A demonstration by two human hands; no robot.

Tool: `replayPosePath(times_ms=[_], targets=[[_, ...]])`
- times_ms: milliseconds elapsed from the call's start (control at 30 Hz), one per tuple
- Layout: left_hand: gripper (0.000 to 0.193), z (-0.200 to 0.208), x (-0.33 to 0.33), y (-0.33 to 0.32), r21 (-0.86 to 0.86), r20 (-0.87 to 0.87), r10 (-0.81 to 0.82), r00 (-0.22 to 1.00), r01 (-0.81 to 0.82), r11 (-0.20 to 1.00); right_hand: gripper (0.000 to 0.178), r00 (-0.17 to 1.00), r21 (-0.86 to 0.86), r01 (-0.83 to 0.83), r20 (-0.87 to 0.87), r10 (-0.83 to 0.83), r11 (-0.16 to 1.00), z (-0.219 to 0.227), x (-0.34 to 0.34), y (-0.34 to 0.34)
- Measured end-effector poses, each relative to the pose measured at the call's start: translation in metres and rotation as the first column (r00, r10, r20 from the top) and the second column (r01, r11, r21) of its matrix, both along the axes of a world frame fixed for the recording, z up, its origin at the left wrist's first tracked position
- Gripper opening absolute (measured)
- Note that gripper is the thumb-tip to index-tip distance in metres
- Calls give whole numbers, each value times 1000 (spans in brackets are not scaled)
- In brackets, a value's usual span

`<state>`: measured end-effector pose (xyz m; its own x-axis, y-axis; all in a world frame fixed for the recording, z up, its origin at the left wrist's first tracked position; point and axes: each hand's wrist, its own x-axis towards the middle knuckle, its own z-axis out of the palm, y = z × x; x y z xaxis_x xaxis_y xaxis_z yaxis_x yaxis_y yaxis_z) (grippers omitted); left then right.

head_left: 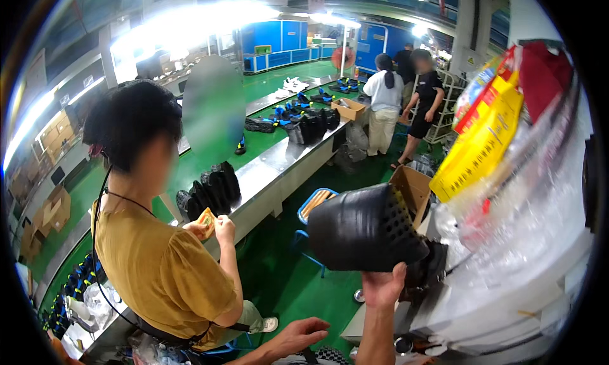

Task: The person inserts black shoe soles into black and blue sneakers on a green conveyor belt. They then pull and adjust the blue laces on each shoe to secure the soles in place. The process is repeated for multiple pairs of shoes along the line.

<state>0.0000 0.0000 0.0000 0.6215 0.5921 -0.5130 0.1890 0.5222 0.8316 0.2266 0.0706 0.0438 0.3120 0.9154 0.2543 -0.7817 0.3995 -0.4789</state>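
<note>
My right hand (pixel 382 287) is raised and holds up a large black rubbery piece (pixel 355 228) from below, the thumb along its near edge. The piece is curved and smooth, with rows of small round holes on its right side; its exact kind I cannot tell. Lower and to the left, my left hand (pixel 301 335) reaches out with its fingers stretched and nothing in them. More black pieces (pixel 434 263) lie just behind the right hand, partly hidden.
A co-worker in a mustard shirt (pixel 158 270) sits close on the left, holding a small orange-yellow thing (pixel 207 223). A long metal workbench (pixel 279 168) carries black and blue goods. A blue stool (pixel 311 203), a cardboard box (pixel 412 190) and hanging plastic bags (pixel 485 136) stand around; other people (pixel 384 105) are farther back.
</note>
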Motion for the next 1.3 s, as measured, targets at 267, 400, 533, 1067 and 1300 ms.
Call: replayPosePath(times_ms=[267, 400, 533, 1067, 1300], targets=[[47, -22, -1, 121, 178, 27, 175, 984, -177, 968, 79, 988, -65, 139, 71, -134, 988, 6, 15, 174], [44, -18, 8, 209, 182, -36, 286, 958, -275, 944, 83, 991, -65, 130, 43, -128, 989, 5, 30, 265], [44, -8, 22, 307, 352, -50, 355, 934, -316, 881, 84, 994, -9, 104, 43, -103, 995, 16, 46, 357], [40, -56, -38, 570, 626, -278, 483, 831, -225, 747, 69, 981, 46, 138, 135, -143, 989, 26, 129, 579], [43, -71, -88, 773, 826, -523, 795, 306, -47, 561, 73, 974, -19, 192, 124, -188, 981, 48, 137, 612]])
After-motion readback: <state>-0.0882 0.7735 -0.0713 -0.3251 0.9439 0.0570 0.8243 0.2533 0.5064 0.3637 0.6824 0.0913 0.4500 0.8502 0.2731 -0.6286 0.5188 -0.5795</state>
